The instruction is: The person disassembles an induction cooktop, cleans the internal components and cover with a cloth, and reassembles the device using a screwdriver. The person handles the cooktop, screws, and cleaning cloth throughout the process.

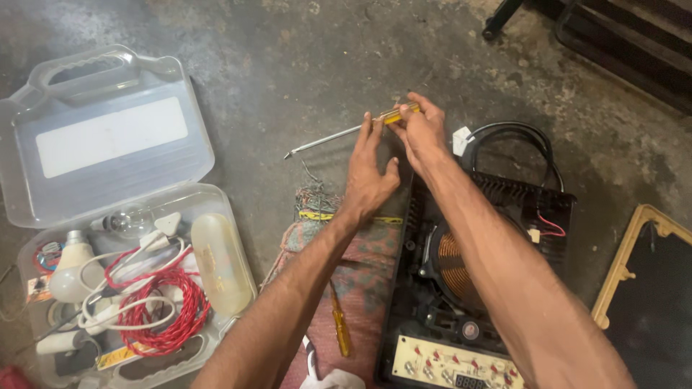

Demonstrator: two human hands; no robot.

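Both hands clamped fingers on the yellow-handled screwdriver (pixel 353 131): right hand (pixel 422 133) gripped handle, left hand (pixel 367 169) steadied shaft, above floor (pixel 288 57).

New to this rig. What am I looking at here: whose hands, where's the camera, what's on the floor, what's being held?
One picture, from a camera worn on a person's head, looking down at their own bare arms. No robot.

Both hands meet on a yellow-handled screwdriver: the right hand has its grip on the handle, the left hand has its fingers at the handle's front end, where the long metal shaft begins.

On the concrete floor: an opened induction cooktop with its copper coil exposed, a second screwdriver on a patterned cloth, and an open clear plastic case holding bulbs and red and white wire.
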